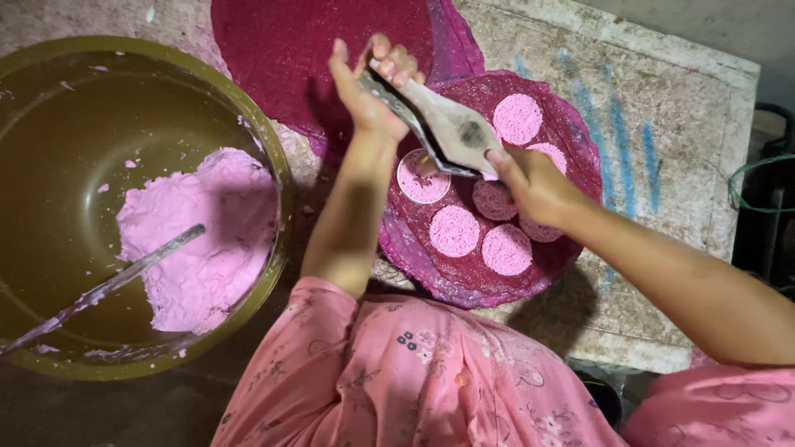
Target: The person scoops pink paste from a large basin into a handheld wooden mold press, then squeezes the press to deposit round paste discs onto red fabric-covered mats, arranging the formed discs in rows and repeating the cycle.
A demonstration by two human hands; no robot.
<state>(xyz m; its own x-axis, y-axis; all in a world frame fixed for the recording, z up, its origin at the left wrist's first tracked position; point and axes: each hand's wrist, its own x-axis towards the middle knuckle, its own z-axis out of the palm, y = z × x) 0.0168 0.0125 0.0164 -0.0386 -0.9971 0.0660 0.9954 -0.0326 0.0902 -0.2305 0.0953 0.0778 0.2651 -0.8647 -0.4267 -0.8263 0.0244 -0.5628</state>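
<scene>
Left hand (370,87) is raised over the table, fingers curled round the narrow handle end of a flat metal scraper (443,124); thumb on one side, fingertips on the other, a firm pinch. Right hand (530,178) grips the opposite end, fingers closed on the blade's lower tip, knuckles up. Scraper is dull grey, leaf-shaped w/ a wide middle & pointed ends, smeared w/ a dark spot; it hangs tilted just above the round mat (571,141).

Mat is deep magenta, woven or mesh-like, rough grain, edges a bit frayed. On it lie pink discs (454,230): thin, flat, round, grainy surface, pale pink, six or so, close together but mostly apart. One disc (422,180) under the scraper sits inside a thin metal ring.

Second magenta mat (290,50) lies behind, bare, partly overlapped by the first.

Left side: big olive-green plastic basin (273,157), smooth & glossy inside, holding a lump of soft pink dough (203,240), crumbly-wet texture, w/ a metal spoon handle (108,285) stuck in it at a slant.

Table (662,99) is rough pale stone or concrete, blotchy, w/ blue chalky streaks. Pink flower-print sleeve (397,372) at bottom, soft cloth.
</scene>
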